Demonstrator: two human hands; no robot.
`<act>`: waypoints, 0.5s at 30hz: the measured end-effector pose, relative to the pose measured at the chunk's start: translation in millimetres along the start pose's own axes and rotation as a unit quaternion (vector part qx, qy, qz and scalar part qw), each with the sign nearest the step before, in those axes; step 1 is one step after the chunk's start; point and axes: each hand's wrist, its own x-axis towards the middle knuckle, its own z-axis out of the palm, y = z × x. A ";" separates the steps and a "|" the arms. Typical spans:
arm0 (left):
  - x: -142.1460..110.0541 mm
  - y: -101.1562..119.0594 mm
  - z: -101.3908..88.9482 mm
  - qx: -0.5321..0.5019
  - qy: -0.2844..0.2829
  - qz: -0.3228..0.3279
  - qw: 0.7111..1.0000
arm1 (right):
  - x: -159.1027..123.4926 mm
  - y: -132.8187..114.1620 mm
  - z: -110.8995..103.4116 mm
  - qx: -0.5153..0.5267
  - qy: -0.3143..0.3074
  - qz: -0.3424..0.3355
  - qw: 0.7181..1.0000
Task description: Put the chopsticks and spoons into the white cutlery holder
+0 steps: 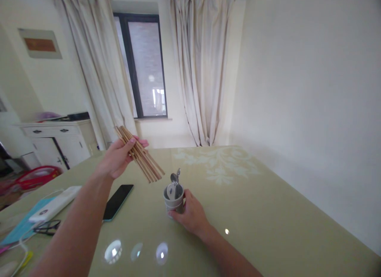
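Observation:
Above the table, my left hand (120, 156) is closed round a bundle of several wooden chopsticks (145, 162). They are fanned a little and slope down to the right, their lower ends pointing toward a grey cup (173, 204). My right hand (190, 213) wraps round the right side of that cup, which stands upright on the table. Several metal spoons (174, 177) lean inside it, their upper parts sticking out over the rim. The chopstick tips are apart from the cup, up and to its left. The cup's inside bottom is hidden.
On the pale green table (253, 213), a phone (118, 202) lies beside my left forearm. Farther left are a white power strip-like device (55, 205), glasses (47, 227), a blue mask (14, 233) and cables. A wall (312, 110) borders the right side.

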 end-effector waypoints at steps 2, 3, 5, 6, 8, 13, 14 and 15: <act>5.9 -24.8 -15.9 0.017 -0.015 -0.108 0.994 | 0.2 -1.0 -0.5 -0.004 0.000 -0.004 1.000; 6.8 -41.6 -22.1 0.022 -0.025 -0.164 0.986 | 0.2 -1.2 -0.6 -0.007 0.001 -0.004 1.000; 5.0 -79.2 -30.4 0.042 -0.064 -0.269 0.960 | 0.3 -1.1 -0.4 -0.007 0.002 -0.005 1.000; 2.8 -98.0 -32.5 0.056 -0.093 -0.304 0.946 | 0.3 -0.8 -0.2 -0.005 0.002 -0.007 1.000; -2.0 -131.9 -33.3 0.104 -0.142 -0.330 0.927 | 0.4 -0.1 0.3 -0.001 0.003 -0.013 1.000; -6.6 -183.2 -21.7 0.173 -0.155 -0.316 0.920 | 0.5 1.1 1.3 0.003 0.005 -0.021 1.000; -5.9 -189.0 -18.4 0.186 -0.151 -0.300 0.923 | 0.4 1.4 1.6 0.004 0.005 -0.020 1.000; -4.9 -193.9 -15.1 0.201 -0.145 -0.283 0.927 | 0.2 1.8 1.9 0.005 0.004 -0.019 1.000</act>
